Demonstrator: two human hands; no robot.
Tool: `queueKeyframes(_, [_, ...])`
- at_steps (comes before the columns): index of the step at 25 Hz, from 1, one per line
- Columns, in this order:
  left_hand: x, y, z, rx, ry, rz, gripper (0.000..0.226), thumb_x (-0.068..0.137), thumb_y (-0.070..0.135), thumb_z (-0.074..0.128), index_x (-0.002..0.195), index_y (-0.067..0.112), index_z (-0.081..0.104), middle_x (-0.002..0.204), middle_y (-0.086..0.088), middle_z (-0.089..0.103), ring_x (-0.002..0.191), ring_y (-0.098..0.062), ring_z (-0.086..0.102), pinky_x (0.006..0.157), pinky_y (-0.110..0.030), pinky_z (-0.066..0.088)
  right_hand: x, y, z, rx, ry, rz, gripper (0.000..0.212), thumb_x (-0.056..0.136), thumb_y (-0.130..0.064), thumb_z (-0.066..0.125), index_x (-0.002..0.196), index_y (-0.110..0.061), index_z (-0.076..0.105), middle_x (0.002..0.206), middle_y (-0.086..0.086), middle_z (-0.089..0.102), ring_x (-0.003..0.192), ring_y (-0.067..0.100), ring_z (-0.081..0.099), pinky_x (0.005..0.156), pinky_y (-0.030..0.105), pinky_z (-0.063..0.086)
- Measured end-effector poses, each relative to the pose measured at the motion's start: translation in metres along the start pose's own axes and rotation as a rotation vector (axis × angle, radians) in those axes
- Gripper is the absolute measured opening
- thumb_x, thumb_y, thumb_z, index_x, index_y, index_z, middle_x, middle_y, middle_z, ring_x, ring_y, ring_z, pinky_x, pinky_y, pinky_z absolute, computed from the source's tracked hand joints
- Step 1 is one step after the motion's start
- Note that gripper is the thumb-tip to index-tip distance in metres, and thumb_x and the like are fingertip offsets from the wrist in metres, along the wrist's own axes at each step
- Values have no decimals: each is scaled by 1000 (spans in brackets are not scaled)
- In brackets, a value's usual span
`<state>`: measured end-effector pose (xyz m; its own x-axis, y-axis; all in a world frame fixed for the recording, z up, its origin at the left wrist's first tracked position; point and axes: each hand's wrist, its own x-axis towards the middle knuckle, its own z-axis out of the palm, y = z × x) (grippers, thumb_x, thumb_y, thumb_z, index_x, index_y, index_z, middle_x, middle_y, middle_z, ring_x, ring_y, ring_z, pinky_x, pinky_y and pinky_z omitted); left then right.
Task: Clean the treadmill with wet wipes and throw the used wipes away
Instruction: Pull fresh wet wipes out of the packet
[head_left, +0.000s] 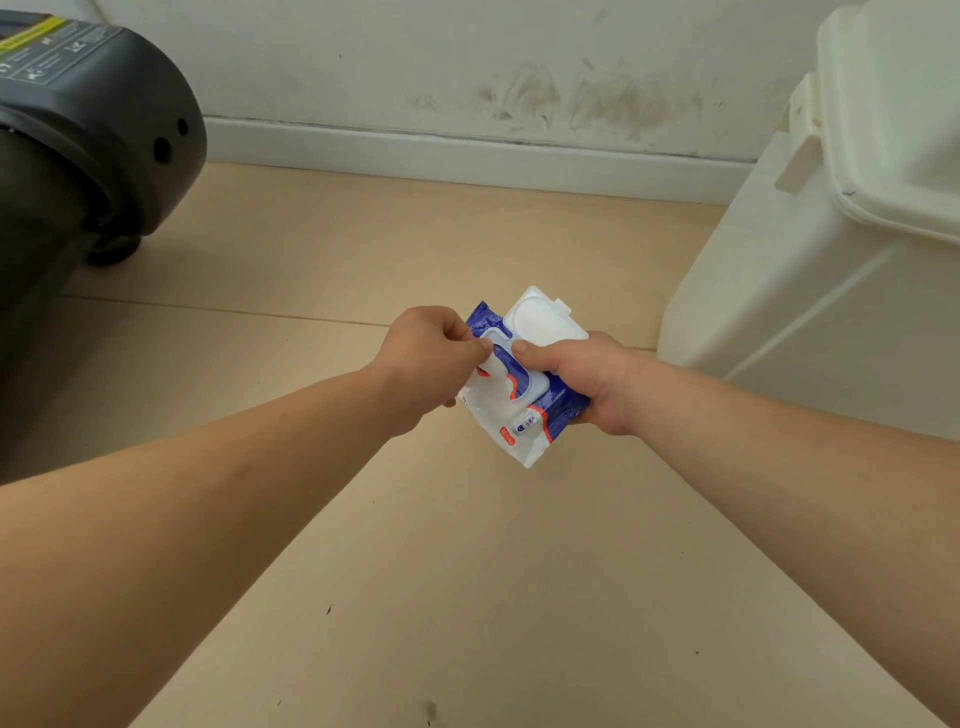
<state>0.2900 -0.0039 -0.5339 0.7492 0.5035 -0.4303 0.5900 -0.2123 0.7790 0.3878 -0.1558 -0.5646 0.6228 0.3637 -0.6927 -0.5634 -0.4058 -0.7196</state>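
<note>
Holding a pack of wet wipes (519, 415) in mid-air above the floor (467, 571), the person has both bare forearms stretched forward, with the hands meeting at the middle of the view. The pack is a soft plastic pouch, dark blue along its upper and right sides and white over its lower left, with orange-red curved trim and small printed icons near its lower end. Its white hard flip lid (545, 319) stands swung open at the top, baring a white oval frame round the opening.

The right hand (587, 379) grips the pack from the right side, with the fingers curled underneath and the thumb pressed on top beside the opening. The left hand (426, 353) is curled, and its thumb and fingertips pinch together on the pack at the left edge of the opening. Whether a wipe is caught between them is hidden.

The black treadmill (88, 104) stands at the far left edge of the floor. Its rounded motor cover carries a label with a yellow stripe, and a small black wheel (114, 249) rests on the floor. A cream plastic bin (831, 270) stands in the far right corner against the wall (467, 62), with its lid (898, 114) down. The wall is white and scuffed above a white skirting board (467, 156). The floor is tan, with a seam running across it.
</note>
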Motion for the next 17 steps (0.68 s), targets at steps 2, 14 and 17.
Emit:
queueKeyframes(2, [0, 1, 0, -55, -22, -38, 19, 96, 24, 67, 87, 9, 61, 71, -10, 62, 47, -20, 49, 38, -19, 38, 2, 4, -2, -9, 4, 9, 46, 84, -29, 83, 122, -16, 61, 102, 9, 78, 90, 30, 77, 81, 53, 62])
queueKeyframes(14, [-3, -4, -2, -266, -169, -145, 30, 86, 38, 80, 89, 18, 58, 77, -2, 54, 54, -17, 38, 53, -27, 36, 2, 28, -46, -239, 123, 134, 60, 68, -23, 95, 116, -11, 62, 100, 10, 77, 83, 28, 76, 70, 42, 63])
queueKeyframes(17, [-3, -4, -3, -266, -179, -171, 30, 80, 34, 87, 85, 20, 60, 72, 2, 59, 54, -16, 42, 54, -27, 38, -4, 32, -49, -414, 174, 120, 61, 61, -16, 98, 110, -11, 63, 97, 10, 73, 78, 26, 73, 59, 31, 56])
